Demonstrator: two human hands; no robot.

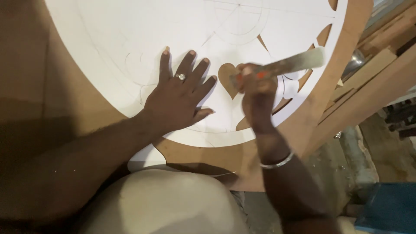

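Note:
A large round white panel with pencil lines and cut-out shapes lies on a brown board. My left hand rests flat on the white panel, fingers spread, a ring on one finger. Just right of it is a heart-shaped cut-out. My right hand is closed around a long flat metal tool with an orange handle part, held at the heart's right edge. The tool is blurred and angles up to the right. A metal bangle sits on my right wrist.
More leaf-shaped cut-outs run along the panel's right rim. Wooden planks are stacked at the right. A blue box stands on the floor at the lower right. My knee in light cloth is under the board's near edge.

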